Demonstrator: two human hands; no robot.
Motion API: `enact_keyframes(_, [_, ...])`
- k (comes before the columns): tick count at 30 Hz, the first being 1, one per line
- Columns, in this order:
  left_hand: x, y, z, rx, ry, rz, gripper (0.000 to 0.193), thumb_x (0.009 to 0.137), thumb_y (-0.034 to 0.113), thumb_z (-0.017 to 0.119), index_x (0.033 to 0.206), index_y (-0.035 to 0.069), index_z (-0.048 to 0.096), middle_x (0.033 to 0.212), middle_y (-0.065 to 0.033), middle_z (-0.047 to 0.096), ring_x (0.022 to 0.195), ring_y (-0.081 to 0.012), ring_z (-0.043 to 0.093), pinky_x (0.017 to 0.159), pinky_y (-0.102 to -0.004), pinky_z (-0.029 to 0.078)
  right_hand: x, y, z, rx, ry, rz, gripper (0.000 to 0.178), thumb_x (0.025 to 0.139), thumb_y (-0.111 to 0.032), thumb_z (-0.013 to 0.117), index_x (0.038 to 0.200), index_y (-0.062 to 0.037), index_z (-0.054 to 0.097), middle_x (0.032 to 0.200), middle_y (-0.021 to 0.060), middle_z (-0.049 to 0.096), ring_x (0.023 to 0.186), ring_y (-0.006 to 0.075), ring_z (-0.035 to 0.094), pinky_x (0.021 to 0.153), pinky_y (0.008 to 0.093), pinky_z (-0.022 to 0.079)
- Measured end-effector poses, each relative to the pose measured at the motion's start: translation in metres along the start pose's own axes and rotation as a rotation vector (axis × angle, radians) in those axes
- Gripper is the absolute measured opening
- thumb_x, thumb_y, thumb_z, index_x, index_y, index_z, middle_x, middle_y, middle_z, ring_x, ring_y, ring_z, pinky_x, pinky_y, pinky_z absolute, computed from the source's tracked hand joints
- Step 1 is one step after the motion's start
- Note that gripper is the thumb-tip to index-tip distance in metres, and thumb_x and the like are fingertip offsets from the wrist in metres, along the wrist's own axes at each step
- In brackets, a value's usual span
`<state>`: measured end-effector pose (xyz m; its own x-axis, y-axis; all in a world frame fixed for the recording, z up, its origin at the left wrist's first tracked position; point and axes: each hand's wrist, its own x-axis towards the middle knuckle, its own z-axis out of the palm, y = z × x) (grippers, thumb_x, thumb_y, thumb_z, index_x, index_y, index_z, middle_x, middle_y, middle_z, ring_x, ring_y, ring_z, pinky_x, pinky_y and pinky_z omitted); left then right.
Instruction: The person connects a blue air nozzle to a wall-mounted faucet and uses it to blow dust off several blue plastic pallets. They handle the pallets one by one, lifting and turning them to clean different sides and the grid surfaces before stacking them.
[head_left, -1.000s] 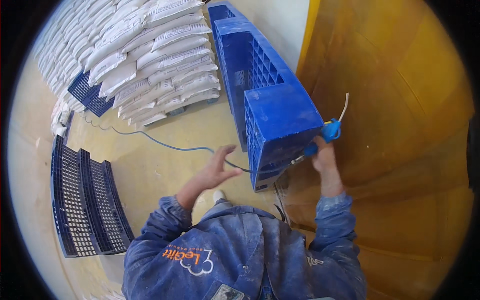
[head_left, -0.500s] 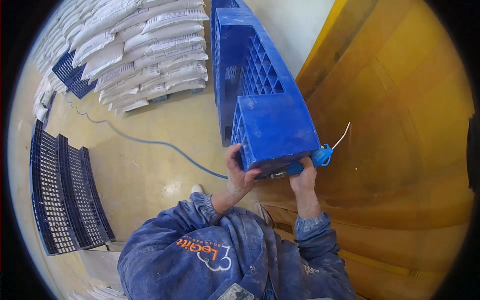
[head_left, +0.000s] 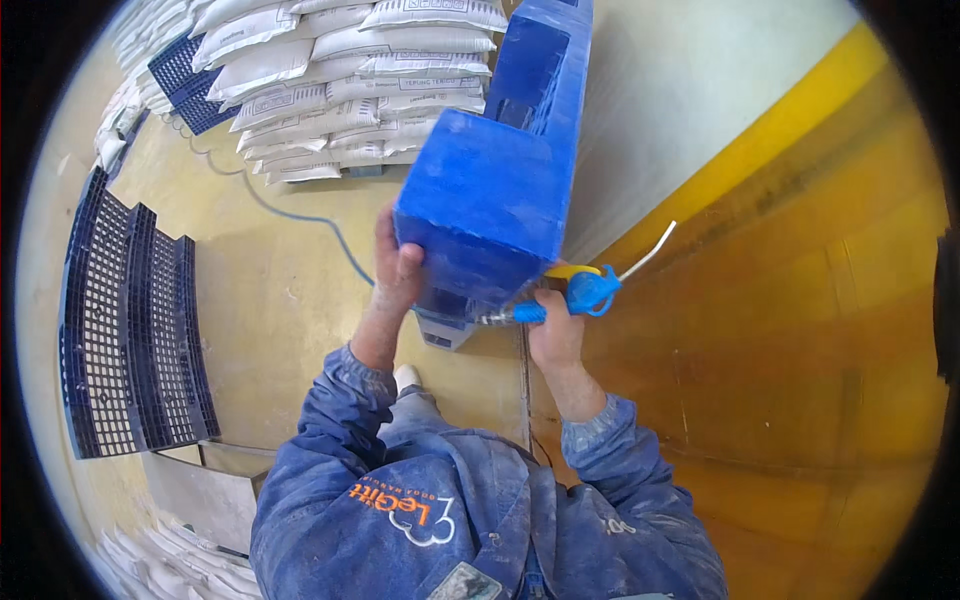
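A bright blue plastic pallet [head_left: 490,185] stands on edge in front of me, one end turned toward me. On the left side of that end, my left hand [head_left: 398,268] grips the pallet's edge, thumb against its near face. My right hand [head_left: 557,338], just below and right of the pallet, is wrapped round an air blow gun [head_left: 592,291]. The gun has a blue body, a yellow lever and a bent white nozzle pointing up and right. A blue air hose [head_left: 290,214] runs across the floor toward the hands; the pallet partly hides its near end.
White filled bags [head_left: 350,95] are stacked high beyond the pallet. Dark pallets [head_left: 135,330] stand at the left, with another blue one [head_left: 188,82] farther back. A yellow-brown panel [head_left: 740,340] fills the right side. A grey metal box [head_left: 205,495] sits at lower left.
The pallet has turned, with its near end shifted left and up in view. Both hands have shifted left, still holding pallet and gun. The gun's yellow lever now shows.
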<state>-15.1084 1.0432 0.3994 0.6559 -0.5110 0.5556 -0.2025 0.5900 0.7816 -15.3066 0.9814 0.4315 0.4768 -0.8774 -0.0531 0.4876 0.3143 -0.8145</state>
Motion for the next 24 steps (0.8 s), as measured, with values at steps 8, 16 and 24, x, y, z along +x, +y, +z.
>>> enact_keyframes(8, [0.108, -0.040, -0.064, 0.055, -0.004, 0.000, 0.093, 0.072, 0.070, 0.055, 0.129, 0.000, 0.035, 0.121, -0.0096, 0.046, 0.111, -0.0180, 0.044, 0.095, -0.0340, 0.036, 0.063, 0.050, 0.060, -0.166, -0.133, -0.076, 0.040, 0.079, -0.002, 0.046, 0.119, -0.0016, 0.040, 0.122, 0.0151, 0.047, 0.105, 0.0257, 0.055, 0.090, 0.0377, 0.043])
enact_keyframes(16, [0.228, -0.068, -0.102, 0.188, 0.056, -0.066, 0.102, 0.073, 0.079, 0.039, 0.132, -0.004, 0.030, 0.126, -0.0139, 0.045, 0.115, -0.0228, 0.045, 0.096, -0.0359, 0.037, 0.069, 0.124, 0.001, -0.386, 0.068, 0.162, 0.039, 0.077, -0.005, 0.047, 0.116, -0.0019, 0.046, 0.115, 0.0119, 0.053, 0.082, 0.0183, 0.061, 0.076, 0.0310, 0.049])
enact_keyframes(24, [0.373, -0.092, -0.212, 0.002, 0.112, -0.179, 0.079, 0.088, 0.065, 0.020, 0.139, 0.004, 0.021, 0.136, -0.0125, 0.035, 0.124, -0.0254, 0.036, 0.104, -0.0389, 0.031, 0.141, 0.139, -0.032, -0.240, 0.100, 0.193, 0.040, 0.075, -0.002, 0.045, 0.115, 0.0002, 0.046, 0.110, 0.0122, 0.056, 0.075, 0.0194, 0.062, 0.069, 0.0316, 0.051])
